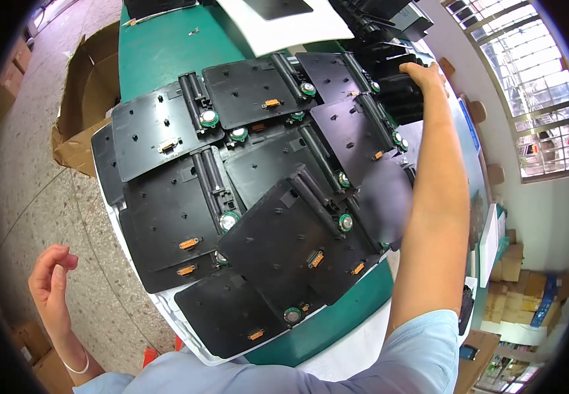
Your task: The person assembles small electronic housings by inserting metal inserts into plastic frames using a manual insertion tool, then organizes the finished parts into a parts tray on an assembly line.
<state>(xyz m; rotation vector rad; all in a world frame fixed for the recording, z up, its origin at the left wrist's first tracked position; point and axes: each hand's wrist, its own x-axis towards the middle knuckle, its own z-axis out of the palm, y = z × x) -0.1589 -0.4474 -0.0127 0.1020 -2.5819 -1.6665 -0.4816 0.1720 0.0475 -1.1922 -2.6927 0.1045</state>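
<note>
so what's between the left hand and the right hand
In the head view, speckled floor shows beside the left hand, then overlapping black panels spread toward the right hand.

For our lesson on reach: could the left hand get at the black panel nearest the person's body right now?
Probably yes: the left hand looks empty, and nothing visible stands between it and that black panel. Another panel seems to overlap its far side, but its left edge looks free.

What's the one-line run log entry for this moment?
left hand: empty, left of white tray | right hand: at black parts, grip unclear | black panels: overlapping, on white tray
</note>
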